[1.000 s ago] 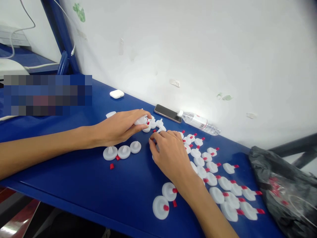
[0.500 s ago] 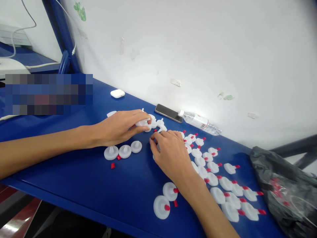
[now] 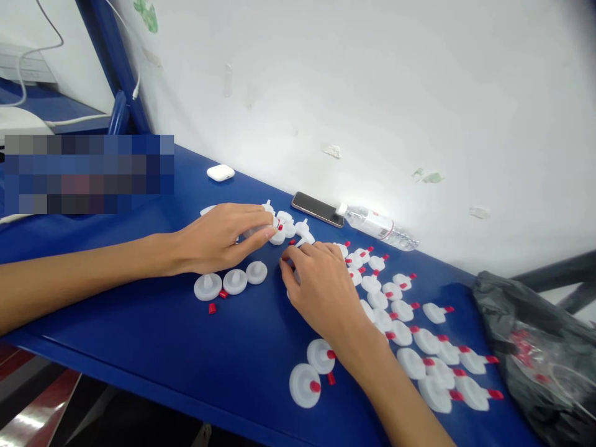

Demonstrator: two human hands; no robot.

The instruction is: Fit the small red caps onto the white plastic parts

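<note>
My left hand (image 3: 228, 236) is over the pile, thumb and fingers closed round a white plastic disc (image 3: 252, 231), mostly hidden by them. Beside its fingertips lie several nubbed white discs (image 3: 285, 223) and a small red cap (image 3: 292, 242). My right hand (image 3: 321, 279) is curled low over the table, pinching a white piece mostly hidden under its fingers. Three uncapped discs (image 3: 235, 281) sit in a row below my left hand, near two loose red caps (image 3: 212, 308). Two red-tipped discs (image 3: 305, 385) lie below my right hand, with a loose red cap (image 3: 331, 378) beside them.
Many red-tipped white discs (image 3: 411, 363) cover the right of the blue table (image 3: 186, 354). Along the wall are a white case (image 3: 220, 172), a phone (image 3: 317, 208) and a clear bottle (image 3: 379, 226). A dark plastic bag (image 3: 507, 310) with red caps stands at right.
My left hand's fingers have moved slightly left and its disc is now more hidden. My right hand has barely moved. The view has shifted slightly.
</note>
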